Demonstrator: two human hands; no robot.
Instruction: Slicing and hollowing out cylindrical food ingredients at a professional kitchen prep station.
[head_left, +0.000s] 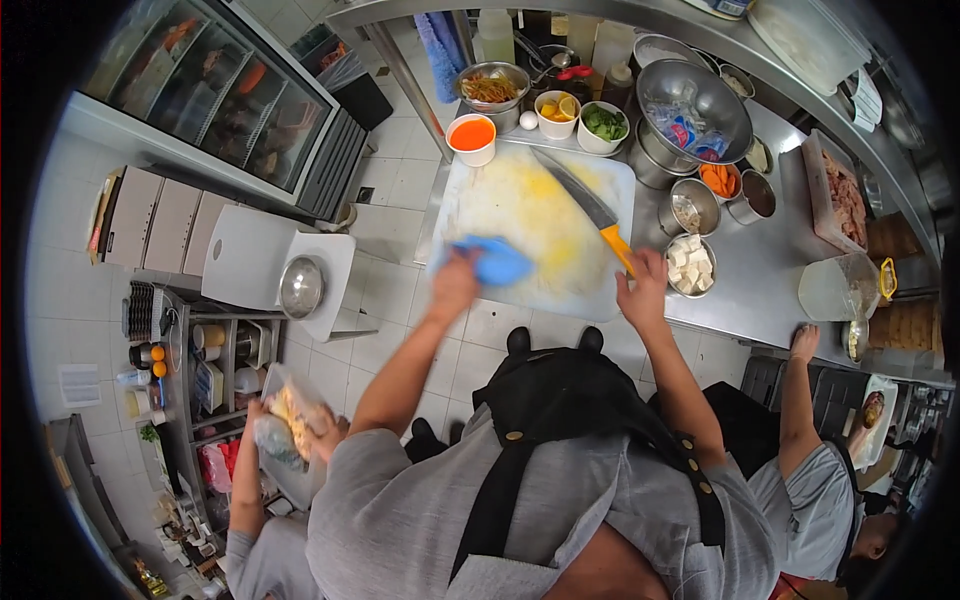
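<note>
My left hand holds a blue cloth against the lower left of a white cutting board; hand and cloth are blurred. The board bears yellow stains. My right hand is at the board's right edge, its fingers at the yellow handle of a kitchen knife. The blade lies slantwise over the board, tip towards the upper middle. A white tub of orange liquid stands at the board's upper left corner. Behind the board are an egg, a tub of lemon pieces and a tub of green leaves.
Right of the board stand a bowl of white cubes, small metal bowls and a large steel bowl with plastic packets. A co-worker's hand rests at the counter's right. Another person at lower left holds a food container. A steel shelf overhangs the counter.
</note>
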